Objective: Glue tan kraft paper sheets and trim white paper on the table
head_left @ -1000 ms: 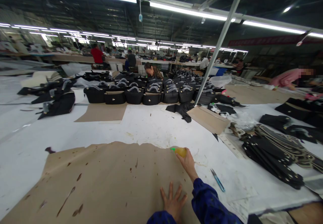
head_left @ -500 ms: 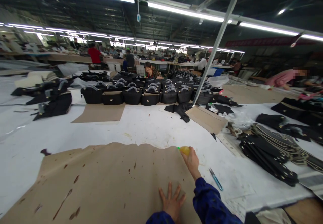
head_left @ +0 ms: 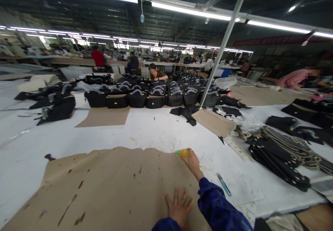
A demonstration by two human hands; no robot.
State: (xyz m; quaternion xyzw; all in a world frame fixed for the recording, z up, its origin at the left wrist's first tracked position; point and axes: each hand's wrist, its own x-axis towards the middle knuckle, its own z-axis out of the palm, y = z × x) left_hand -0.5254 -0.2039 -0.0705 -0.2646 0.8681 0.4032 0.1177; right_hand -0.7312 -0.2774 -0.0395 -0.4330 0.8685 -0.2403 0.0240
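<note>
A large tan sheet (head_left: 111, 186), marked with brown stains and streaks, covers the near part of the white table. My left hand (head_left: 179, 206) lies flat on it with the fingers spread. Farther out, my right hand (head_left: 191, 162) is closed around a yellow squeeze bottle (head_left: 184, 153). The bottle is tilted nearly flat, and its green tip points left at the sheet's far edge. Whether the tip touches the sheet, I cannot tell. To the right of my right sleeve lies a pair of blue-handled thread snips (head_left: 224, 184).
Rows of black handbags (head_left: 137, 98) stand across the back of the table. A metal post (head_left: 221, 50) rises at its far side. Stacked black straps (head_left: 278, 163) lie to the right, near a tan panel (head_left: 214, 121). A person (head_left: 156, 72) sits behind the bags.
My right hand has moved left along the sheet's far edge with the yellow bottle. The left hand stays flat in place on the sheet.
</note>
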